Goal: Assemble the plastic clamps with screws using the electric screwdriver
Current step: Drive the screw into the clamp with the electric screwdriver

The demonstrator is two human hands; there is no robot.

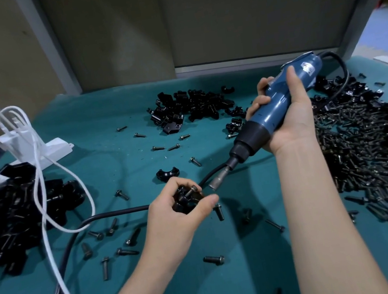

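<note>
My left hand (179, 208) grips a black plastic clamp (185, 199) above the green table, with a dark screw (192, 191) sticking up out of it. My right hand (286, 118) is wrapped round the blue electric screwdriver (276, 112), which slants down to the left. Its metal tip (215, 184) sits just to the right of the screw head, a small gap apart. One loose clamp half (167, 174) lies on the table behind my left hand.
A heap of black clamp parts (192, 108) lies at the back centre, another pile (16, 211) at the left. A large mass of screws (369, 145) covers the right. Loose screws (125, 251) dot the green table (107, 114). White cables (41, 194) and a power strip (38, 155) sit left; a black cord (112, 213) crosses the middle.
</note>
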